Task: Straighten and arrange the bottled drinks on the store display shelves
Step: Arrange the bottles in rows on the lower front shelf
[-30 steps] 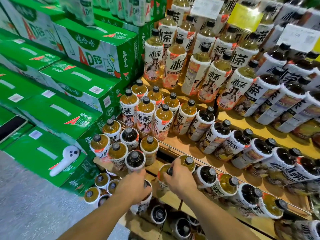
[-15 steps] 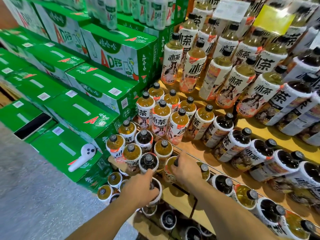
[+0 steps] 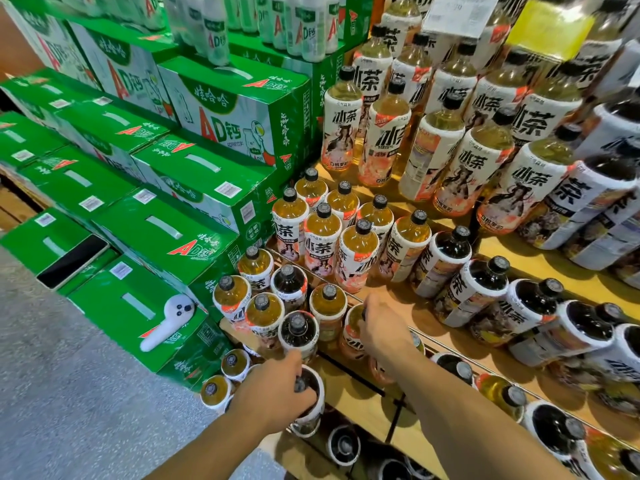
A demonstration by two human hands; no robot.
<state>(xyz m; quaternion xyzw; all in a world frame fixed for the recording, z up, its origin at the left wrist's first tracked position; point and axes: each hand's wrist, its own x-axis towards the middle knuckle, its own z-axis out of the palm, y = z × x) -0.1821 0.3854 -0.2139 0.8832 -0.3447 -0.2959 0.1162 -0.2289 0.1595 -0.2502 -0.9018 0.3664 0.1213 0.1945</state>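
Observation:
Stepped wooden shelves point(image 3: 433, 306) carry many iced-tea bottles with white labels and black caps, some amber, some dark. My left hand point(image 3: 273, 396) grips the top of a dark tea bottle point(image 3: 311, 407) at the low front of the display. My right hand point(image 3: 384, 330) is curled round an amber tea bottle point(image 3: 351, 330) on the shelf one step higher, its cap hidden under my fingers. A cluster of upright bottles point(image 3: 294, 303) stands just left of and behind both hands.
Green AD drink cartons point(image 3: 166, 237) are stacked in steps to the left; a white handheld device point(image 3: 166, 323) lies on the lowest one. Grey floor point(image 3: 69, 393) lies at bottom left. A thin metal rail point(image 3: 467, 365) edges the shelf. Price cards point(image 3: 460, 12) hang at the top.
The view has shifted left and nearer the shelves. My left hand stays on the dark bottle, and my right hand has slid left along the shelf with the amber bottle.

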